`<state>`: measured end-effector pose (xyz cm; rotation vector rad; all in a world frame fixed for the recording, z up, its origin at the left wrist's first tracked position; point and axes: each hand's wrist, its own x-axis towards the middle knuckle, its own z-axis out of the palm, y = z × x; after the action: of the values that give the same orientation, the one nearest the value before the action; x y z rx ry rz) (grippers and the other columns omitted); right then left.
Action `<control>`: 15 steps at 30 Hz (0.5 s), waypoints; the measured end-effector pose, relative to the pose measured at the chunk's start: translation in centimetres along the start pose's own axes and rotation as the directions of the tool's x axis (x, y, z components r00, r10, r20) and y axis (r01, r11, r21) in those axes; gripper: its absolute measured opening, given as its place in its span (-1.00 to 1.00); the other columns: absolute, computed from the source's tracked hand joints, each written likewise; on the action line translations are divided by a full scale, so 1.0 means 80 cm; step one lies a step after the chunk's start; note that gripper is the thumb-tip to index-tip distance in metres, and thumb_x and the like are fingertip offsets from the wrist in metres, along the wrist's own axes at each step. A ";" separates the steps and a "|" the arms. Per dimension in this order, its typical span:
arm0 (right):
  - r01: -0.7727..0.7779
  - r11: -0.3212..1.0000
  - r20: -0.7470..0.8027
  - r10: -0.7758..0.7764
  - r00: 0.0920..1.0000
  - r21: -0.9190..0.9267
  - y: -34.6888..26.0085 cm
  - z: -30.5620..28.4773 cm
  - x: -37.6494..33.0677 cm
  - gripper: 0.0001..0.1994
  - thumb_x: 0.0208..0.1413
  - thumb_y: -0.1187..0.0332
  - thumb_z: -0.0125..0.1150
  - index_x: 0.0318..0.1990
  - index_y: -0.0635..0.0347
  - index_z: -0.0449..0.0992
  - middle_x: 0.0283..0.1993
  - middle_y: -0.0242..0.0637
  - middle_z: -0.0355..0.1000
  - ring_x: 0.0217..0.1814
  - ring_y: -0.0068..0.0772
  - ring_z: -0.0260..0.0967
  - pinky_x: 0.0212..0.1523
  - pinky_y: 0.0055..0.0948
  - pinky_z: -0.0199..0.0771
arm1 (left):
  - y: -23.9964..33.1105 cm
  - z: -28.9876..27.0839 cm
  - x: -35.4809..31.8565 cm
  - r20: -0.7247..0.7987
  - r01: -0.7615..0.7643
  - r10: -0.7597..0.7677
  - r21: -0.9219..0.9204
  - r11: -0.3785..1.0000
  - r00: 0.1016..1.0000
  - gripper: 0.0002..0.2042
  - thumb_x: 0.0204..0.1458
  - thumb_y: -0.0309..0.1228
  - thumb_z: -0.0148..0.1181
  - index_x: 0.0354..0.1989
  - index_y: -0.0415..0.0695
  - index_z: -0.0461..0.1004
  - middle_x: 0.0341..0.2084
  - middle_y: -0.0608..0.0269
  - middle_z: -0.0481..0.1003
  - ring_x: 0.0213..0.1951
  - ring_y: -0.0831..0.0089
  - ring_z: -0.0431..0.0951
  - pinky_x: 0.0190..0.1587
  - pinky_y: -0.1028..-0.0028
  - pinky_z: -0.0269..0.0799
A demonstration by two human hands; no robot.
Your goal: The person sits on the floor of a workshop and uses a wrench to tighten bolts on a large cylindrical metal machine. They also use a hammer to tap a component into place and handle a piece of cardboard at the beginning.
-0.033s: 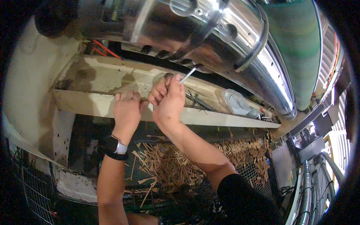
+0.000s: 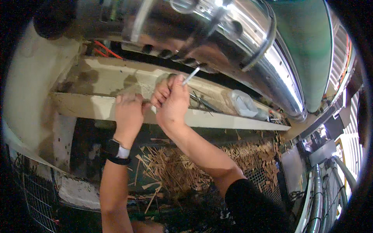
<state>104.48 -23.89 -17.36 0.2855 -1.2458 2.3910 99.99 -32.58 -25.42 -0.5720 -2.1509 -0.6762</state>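
Your right hand [image 2: 171, 103] is fisted around a thin white tool [image 2: 191, 76] above the pale channel [image 2: 217, 118]; your left hand [image 2: 128, 112], just left, curls its fingers over the channel's near edge

Shiny silver duct [image 2: 217, 35] — cream beam [image 2: 217, 118] — black-and-white wristwatch [image 2: 116, 151].
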 end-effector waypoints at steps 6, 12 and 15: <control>-0.113 0.804 0.193 0.272 0.943 -0.584 -0.044 -0.087 -0.025 -0.56 0.22 -0.14 -0.26 -0.37 0.07 0.18 -0.62 -0.50 0.00 -0.65 -0.67 -0.15 -0.68 -0.62 -0.13 | 0.000 -0.002 0.001 0.040 -0.024 0.023 0.005 1.000 0.999 -0.76 -0.15 -0.26 0.25 -0.48 -0.19 0.46 -0.46 0.15 0.46 -0.25 0.20 0.41 -0.11 0.30 0.22; 0.070 0.564 0.219 0.200 0.955 -0.823 -0.124 -0.109 0.009 -0.57 0.27 -0.04 -0.27 -0.46 0.11 0.21 -0.63 -0.51 0.05 -0.65 -0.70 -0.08 -0.69 -0.66 -0.08 | -0.003 -0.006 0.002 0.100 -0.021 0.026 -0.044 0.999 0.995 -0.74 -0.11 -0.23 0.21 -0.43 -0.19 0.44 -0.40 0.08 0.45 -0.22 0.13 0.42 -0.15 0.25 0.26; 0.128 0.465 0.225 0.161 0.961 -0.876 -0.139 -0.111 0.023 -0.59 0.28 0.02 -0.25 -0.49 0.12 0.20 -0.63 -0.52 0.03 -0.66 -0.70 -0.08 -0.69 -0.66 -0.08 | 0.000 -0.007 0.001 0.094 -0.021 0.022 -0.014 1.000 0.995 -0.74 -0.11 -0.23 0.21 -0.43 -0.20 0.44 -0.40 0.08 0.45 -0.20 0.12 0.41 -0.14 0.25 0.26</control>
<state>108.12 -10.49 -13.68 0.2629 -2.4408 1.3779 100.31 -32.93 -25.06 -0.6449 -2.2259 -0.6637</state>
